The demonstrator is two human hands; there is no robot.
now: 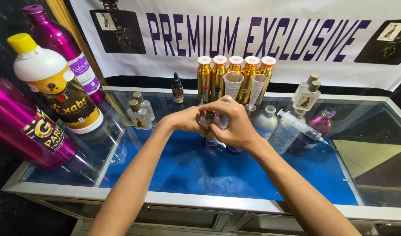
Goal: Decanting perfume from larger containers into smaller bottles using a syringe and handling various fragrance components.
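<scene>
Small bottle (pixel 209 119): held upright between both hands above the blue surface of the glass-topped table (pixel 218 175), near its centre. Only a dark neck or cap section and a pale body portion are visible; fingers cover the remainder. Contents cannot be determined.

Five gold bottles (pixel 233 78), white-capped; blue mat (pixel 200 170); magenta bottle (pixel 25 131).

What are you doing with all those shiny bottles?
A person's left hand and right hand are closed together around a small bottle above a glass counter with a blue lining. Behind them stand five gold bottles with white caps, two clear measuring cups and a syringe. Big pink bottles stand at the left.
</scene>
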